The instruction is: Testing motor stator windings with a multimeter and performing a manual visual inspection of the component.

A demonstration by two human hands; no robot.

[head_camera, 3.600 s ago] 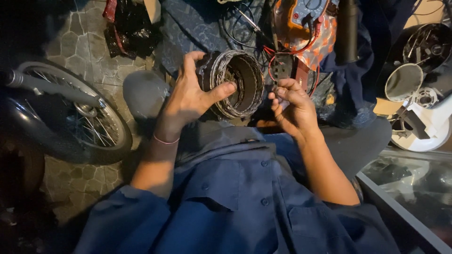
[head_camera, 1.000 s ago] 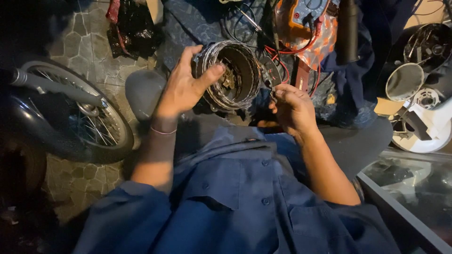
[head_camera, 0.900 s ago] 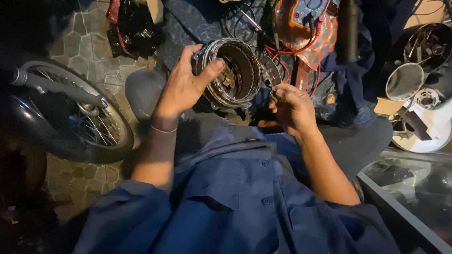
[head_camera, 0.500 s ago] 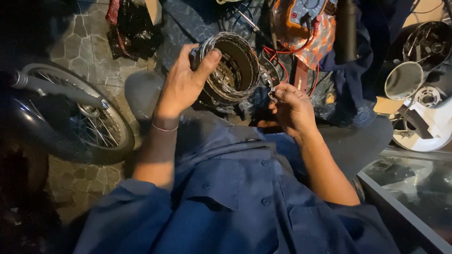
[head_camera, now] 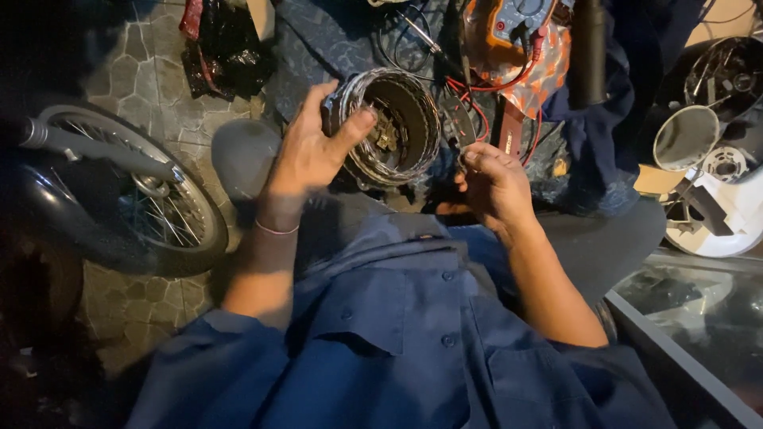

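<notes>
My left hand (head_camera: 314, 151) grips a round, dark metal drum with a ribbed rim (head_camera: 393, 127), thumb hooked over its near edge and the open side turned toward me. Toothed parts show inside it. My right hand (head_camera: 493, 179) hovers just right of the drum with the fingers curled together on a thin dark ring-shaped plate (head_camera: 465, 131), seen edge-on. Both forearms reach out from blue work sleeves over my lap.
A spoked motorcycle wheel (head_camera: 135, 199) stands at the left on stone paving. Ahead lie an orange multimeter (head_camera: 517, 24) with red leads, a black bag (head_camera: 226, 48) and a dark cylinder (head_camera: 588, 48). A round mirror (head_camera: 687, 135) and white body panels (head_camera: 731, 214) sit at the right.
My left hand has lifted the drum slightly up and away and tilted it. My right hand has stayed beside it, shifting a little with the thin plate.
</notes>
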